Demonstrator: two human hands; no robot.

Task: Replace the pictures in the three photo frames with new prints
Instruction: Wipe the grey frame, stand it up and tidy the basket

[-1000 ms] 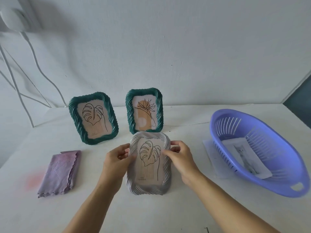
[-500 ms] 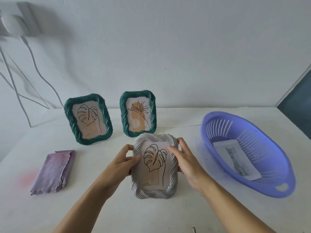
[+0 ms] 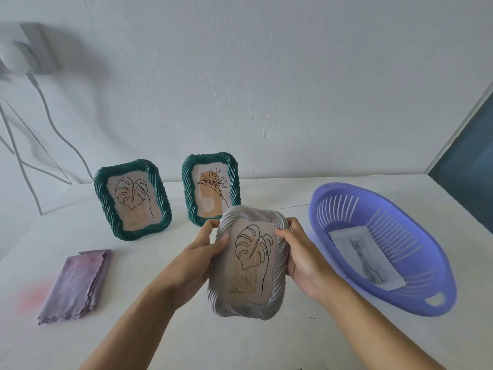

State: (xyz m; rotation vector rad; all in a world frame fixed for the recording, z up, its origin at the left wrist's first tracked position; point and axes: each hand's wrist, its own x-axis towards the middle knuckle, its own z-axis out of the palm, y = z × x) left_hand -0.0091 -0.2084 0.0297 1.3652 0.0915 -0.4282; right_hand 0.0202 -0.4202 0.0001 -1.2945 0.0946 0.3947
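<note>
**Position.** The pale grey rope-moulded photo frame, which holds a leaf line drawing, is lifted off the white worktop and tilted, just left of the lilac slotted plastic basket.

**Grip.** The left hand and right hand clamp its two long sides. The thumbs lie on the front and the other fingers are curled round the rim.

**Hazards.**
- The ribbed moulding gives little flat purchase, so the frame could slip and drop if it is turned over to reach the back.
- Thumb pressure on the front may smudge the pane.
- The nearer dark green rope-moulded frame stands left of the basket, close behind the held frame. A wide turn could topple it.

**Count.**
- Frames: three, one grey and two green. The second green frame is farther left.
- Basket: one.
- Cat print inside the basket: one visible. Any prints beneath it cannot be made out.
- Folded mauve cloth: one, well left of the basket.
</note>
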